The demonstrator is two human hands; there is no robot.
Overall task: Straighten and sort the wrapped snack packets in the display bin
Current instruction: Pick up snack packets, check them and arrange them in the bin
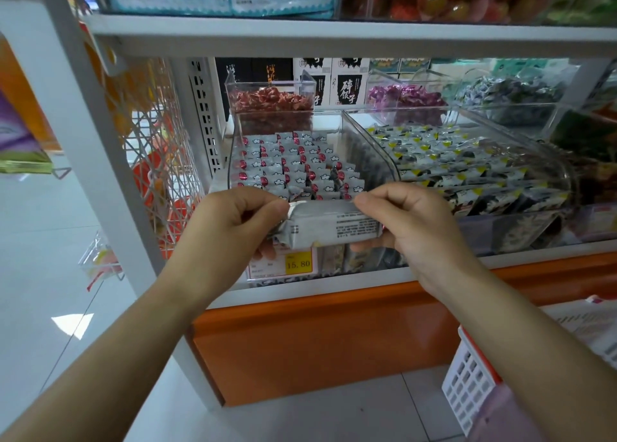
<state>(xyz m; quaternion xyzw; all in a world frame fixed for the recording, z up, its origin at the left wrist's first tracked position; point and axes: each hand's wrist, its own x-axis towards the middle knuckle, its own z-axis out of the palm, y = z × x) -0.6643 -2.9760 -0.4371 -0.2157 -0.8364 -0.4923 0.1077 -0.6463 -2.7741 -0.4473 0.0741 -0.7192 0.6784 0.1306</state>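
A clear display bin (233,154) on the shelf holds several rows of small silver packets with red dots (293,166), mostly lined up; a few near the front stand crooked. In front of the bin's front edge I hold a stack of silver packets (329,223), printed backs facing me. My left hand (230,228) pinches its left end with fingers curled under it. My right hand (407,221) grips its right end, thumb on top.
A second clear bin (564,174) of black, white and yellow packets stands to the right. Bins of red (272,99) and purple (405,96) candies sit behind. A yellow price tag (298,263) hangs on the shelf front. A white basket (467,381) stands on the floor at lower right.
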